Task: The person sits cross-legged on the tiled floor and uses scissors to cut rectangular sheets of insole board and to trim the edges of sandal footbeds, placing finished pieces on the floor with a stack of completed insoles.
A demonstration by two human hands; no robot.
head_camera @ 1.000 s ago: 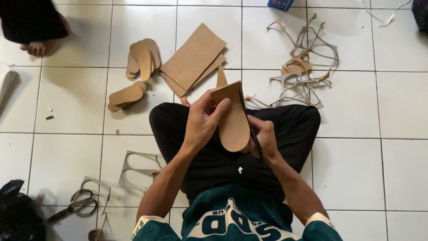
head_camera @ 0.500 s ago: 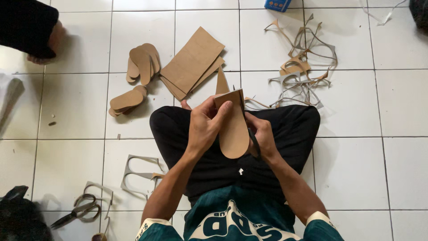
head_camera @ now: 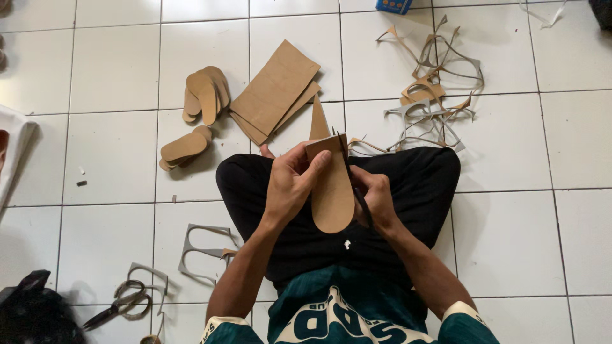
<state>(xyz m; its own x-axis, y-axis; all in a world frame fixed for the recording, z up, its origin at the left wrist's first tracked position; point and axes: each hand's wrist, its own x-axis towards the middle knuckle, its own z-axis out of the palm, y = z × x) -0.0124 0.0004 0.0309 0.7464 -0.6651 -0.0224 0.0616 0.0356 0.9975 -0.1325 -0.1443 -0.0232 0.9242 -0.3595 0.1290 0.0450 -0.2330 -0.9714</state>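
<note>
Piece in hand: a tan cardboard piece (head_camera: 331, 191), partly cut to a sole shape, held upright above the person's crossed legs, near the middle of the scene
Left hand (head_camera: 290, 185): closed on the piece's left edge, thumb across the face, fingers behind
Right hand (head_camera: 376, 200): curled round a dark cutting tool (head_camera: 362, 207) against the right edge; blades mostly hidden
Handling: light, thin, fairly stiff; likely to crease if bent and to flex at the free rounded end
Where to grip: close beside the cut line, on the broad flat face, so the edge stays steady
Far left: cut soles (head_camera: 204, 95) and flat cardboard sheets (head_camera: 274, 89) on the floor (head_camera: 510, 223)
Far right: offcut strips (head_camera: 433, 95)
Near left: scissors (head_camera: 121, 304)
</note>
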